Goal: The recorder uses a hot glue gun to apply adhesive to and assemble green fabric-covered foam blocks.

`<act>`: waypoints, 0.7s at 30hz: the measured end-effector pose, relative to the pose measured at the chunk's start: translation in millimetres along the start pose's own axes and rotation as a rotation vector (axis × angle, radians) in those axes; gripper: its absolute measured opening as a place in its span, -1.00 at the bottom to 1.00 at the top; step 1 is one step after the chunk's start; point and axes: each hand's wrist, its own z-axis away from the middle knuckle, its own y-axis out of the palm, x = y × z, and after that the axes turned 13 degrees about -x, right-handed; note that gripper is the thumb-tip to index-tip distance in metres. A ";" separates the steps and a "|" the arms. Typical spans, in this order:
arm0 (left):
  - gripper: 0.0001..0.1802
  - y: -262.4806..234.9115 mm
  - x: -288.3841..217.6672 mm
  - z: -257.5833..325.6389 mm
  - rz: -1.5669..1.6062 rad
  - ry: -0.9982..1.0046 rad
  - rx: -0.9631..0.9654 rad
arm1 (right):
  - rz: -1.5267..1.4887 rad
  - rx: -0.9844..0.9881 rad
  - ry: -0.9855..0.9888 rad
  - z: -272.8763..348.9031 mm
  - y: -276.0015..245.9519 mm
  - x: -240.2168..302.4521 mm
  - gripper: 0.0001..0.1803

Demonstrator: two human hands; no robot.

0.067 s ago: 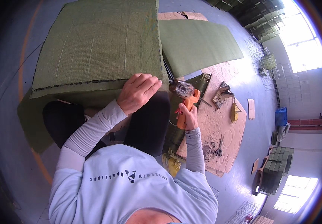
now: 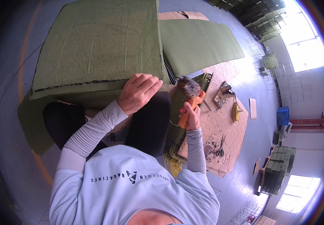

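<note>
Right hand (image 2: 194, 117) clamped on orange gun (image 2: 196, 100), just right of green sheet (image 2: 94, 48). Left hand (image 2: 141, 93) closed on sheet's near edge, hiding part of it. Cardboard (image 2: 231, 137) at right carries scissors (image 2: 220, 152), yellow tool (image 2: 236, 113); second sheet (image 2: 201, 43) beyond.

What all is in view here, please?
Woven panel: one, green, before the lap
Smooth sheet: one, green, right of woven panel
Trigger tool: one, orange, in right hand
Cardboard: several, tan, floor
Scissors: one, dark, on cardboard
Handled tool: one, yellow, on cardboard
Stained scrap: one, brown-black, beside handled tool
Crate: one, blue, far right
Windows: two, white, far right
Stacks: several, green, far right
Shoe: one visible, yellow, near right elbow
Left hand: one, bare, at woven panel's near right corner
Right hand: one, bare, gripping trigger tool
</note>
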 end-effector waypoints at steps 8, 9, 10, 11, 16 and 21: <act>-0.69 -1.5 0.2 0.7 -0.004 0.010 0.009 | 0.055 0.028 -0.148 -7.7 -5.0 27.3 -0.74; -0.69 -1.7 0.2 0.7 -0.001 0.007 0.005 | 0.095 0.036 -0.138 -8.0 -5.3 28.3 -0.74; -0.69 -1.6 0.0 0.8 0.001 0.004 0.001 | 0.127 0.062 -0.135 -7.3 -5.4 27.6 -0.74; -0.69 -1.3 -0.3 0.7 0.006 -0.002 -0.007 | 0.113 0.035 -0.093 -6.8 -5.2 25.7 -0.74; -0.71 5.9 -5.1 -1.0 -0.009 -0.067 -0.036 | 0.099 0.000 0.064 -2.9 -0.5 6.7 -0.73; -0.71 9.8 -7.5 -1.3 -0.028 -0.085 -0.046 | 0.095 0.137 0.033 -5.3 7.9 -0.6 -0.65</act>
